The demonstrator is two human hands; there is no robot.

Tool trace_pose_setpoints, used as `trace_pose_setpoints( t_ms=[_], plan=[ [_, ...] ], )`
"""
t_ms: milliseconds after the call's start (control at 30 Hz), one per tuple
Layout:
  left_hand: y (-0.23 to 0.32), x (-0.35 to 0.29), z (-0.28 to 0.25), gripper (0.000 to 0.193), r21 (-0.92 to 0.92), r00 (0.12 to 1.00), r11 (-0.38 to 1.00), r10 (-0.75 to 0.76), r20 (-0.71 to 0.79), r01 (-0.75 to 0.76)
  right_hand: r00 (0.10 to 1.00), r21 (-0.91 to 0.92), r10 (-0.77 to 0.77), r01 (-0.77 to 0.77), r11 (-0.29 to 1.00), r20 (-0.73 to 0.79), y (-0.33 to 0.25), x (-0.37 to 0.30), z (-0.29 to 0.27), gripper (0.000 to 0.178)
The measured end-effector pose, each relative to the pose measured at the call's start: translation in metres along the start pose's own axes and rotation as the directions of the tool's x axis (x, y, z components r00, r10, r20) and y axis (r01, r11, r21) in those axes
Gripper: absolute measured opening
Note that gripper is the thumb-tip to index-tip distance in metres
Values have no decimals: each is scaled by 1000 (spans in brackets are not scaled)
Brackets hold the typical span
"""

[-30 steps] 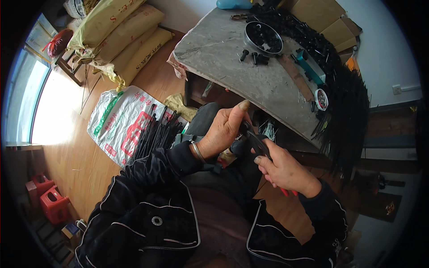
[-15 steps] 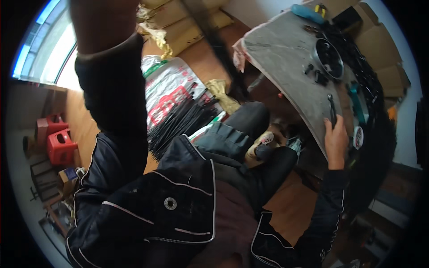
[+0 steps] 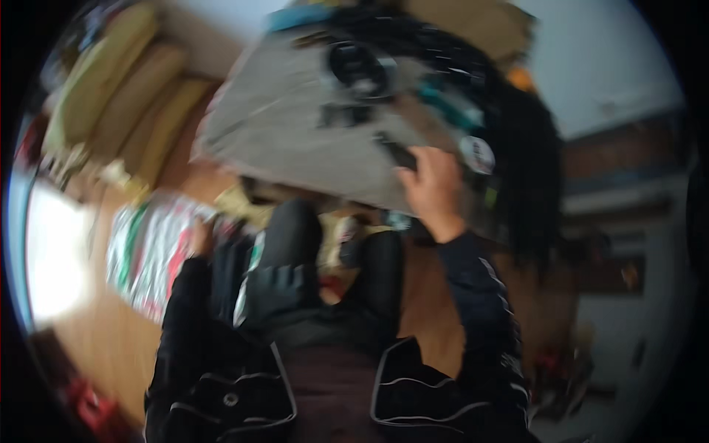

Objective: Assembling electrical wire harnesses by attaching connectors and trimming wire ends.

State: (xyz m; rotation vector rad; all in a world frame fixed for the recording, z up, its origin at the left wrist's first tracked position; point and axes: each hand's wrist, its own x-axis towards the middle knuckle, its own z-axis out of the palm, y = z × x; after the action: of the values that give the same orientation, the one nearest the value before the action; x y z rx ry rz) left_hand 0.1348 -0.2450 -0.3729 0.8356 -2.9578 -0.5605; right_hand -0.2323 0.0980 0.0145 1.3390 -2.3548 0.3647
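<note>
My right hand [image 3: 437, 190] is closed round a slim dark hand tool [image 3: 394, 150], held over the grey-covered table [image 3: 273, 125]. Blur hides the tool's exact kind. Ahead of its tip lie several small black parts [image 3: 345, 114], beside a round metal-rimmed bowl [image 3: 393, 74] with dark pieces in it. Low on the left, my left hand [image 3: 201, 238] reaches down to a bundle of thin black strands [image 3: 227, 273] on a white, red and green plastic sack [image 3: 151, 255]. Its fingers are smeared, so any grip there is unclear.
Long black strands [image 3: 528, 162] hang over the table's right side, near a teal tool [image 3: 447, 103] and a round white object [image 3: 478, 155]. A blue object [image 3: 299, 16] lies at the far edge. Yellowish sacks [image 3: 148, 96] are stacked far left; a red stool [image 3: 96, 410] stands lower left.
My left arm, raised high across the view before, has come down to the black strands. The view has swung right, and my right hand still holds the tool over the table.
</note>
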Motion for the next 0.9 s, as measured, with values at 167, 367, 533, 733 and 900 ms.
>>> trace_pose_setpoints(
  t_ms=[167, 367, 533, 733, 900],
  plan=[
    [105, 24, 5, 90, -88, 843, 843, -513, 164, 530, 989, -214, 66, -94, 972, -136, 103, -5, -52, 18],
    [64, 15, 26, 51, -319, 879, 819, -436, 194, 476, 734, -471, 679, -607, 640, -22, 229, 7, -74, 49],
    [52, 7, 23, 40, -234, 860, 829, -476, 184, 508, 566, -568, 820, -648, 508, 87, 253, 28, -50, 48],
    [11, -5, 25, 37, -127, 934, 931, -323, 150, 342, 547, -426, 835, -741, 519, 65, 270, 41, -39, 32],
    [131, 30, -44, 37, -360, 907, 834, -362, 213, 417, 385, 237, 916, -906, 351, 112, 311, 20, -103, 31]
  ],
)
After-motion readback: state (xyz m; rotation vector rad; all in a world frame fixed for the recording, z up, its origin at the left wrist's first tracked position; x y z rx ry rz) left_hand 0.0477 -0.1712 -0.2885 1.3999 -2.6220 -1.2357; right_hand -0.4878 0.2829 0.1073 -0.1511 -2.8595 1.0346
